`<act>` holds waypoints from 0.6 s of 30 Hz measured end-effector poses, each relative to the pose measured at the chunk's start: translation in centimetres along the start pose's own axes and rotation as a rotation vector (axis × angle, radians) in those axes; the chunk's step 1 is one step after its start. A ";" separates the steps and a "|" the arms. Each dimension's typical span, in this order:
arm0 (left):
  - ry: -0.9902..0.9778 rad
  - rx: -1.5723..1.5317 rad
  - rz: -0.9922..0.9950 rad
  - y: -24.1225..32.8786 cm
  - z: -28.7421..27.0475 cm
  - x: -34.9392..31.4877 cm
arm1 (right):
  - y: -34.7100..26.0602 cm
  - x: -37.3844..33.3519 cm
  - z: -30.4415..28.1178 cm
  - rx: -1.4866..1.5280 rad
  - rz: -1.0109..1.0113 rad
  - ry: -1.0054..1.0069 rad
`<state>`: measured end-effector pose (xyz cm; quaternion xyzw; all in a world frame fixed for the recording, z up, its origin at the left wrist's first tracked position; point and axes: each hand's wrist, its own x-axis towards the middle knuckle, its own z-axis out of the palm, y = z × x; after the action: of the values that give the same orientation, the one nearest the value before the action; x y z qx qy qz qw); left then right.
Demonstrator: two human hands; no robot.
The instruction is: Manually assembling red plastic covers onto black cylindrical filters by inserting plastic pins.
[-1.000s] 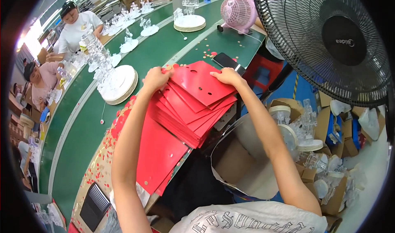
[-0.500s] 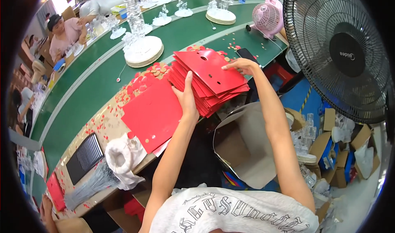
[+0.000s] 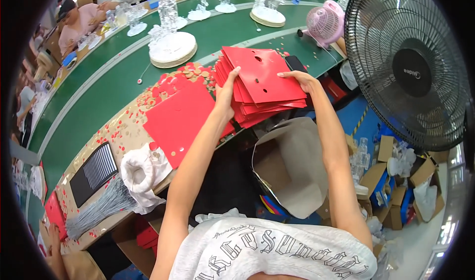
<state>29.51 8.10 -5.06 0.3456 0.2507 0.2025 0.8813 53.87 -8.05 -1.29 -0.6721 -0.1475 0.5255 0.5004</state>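
A thick stack of red cards (image 3: 260,84) is held in the grip of both hands, the left hand (image 3: 226,94) at its near-left edge, the right hand (image 3: 299,78) on its right edge. Punched holes are seen in the top card. Below, the surface (image 3: 123,126) is strewn with red and tan discs beside a green belt (image 3: 99,89); a black fan (image 3: 408,65) stands right.

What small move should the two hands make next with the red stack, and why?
Probably square the stack: the red card sheets are fanned out, edges uneven, gripped by the left hand at one side and the right hand at the other. Tapping them on the table edge would likely align them.
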 end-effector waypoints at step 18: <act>-0.499 0.683 0.598 6.8 0.3 -0.2 | 3.1 -4.0 2.5 0.005 -0.831 0.168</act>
<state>28.26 12.47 0.01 0.7080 -0.0251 0.2635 0.6548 49.07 -11.04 -1.53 -0.5946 -0.3635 0.2228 0.6817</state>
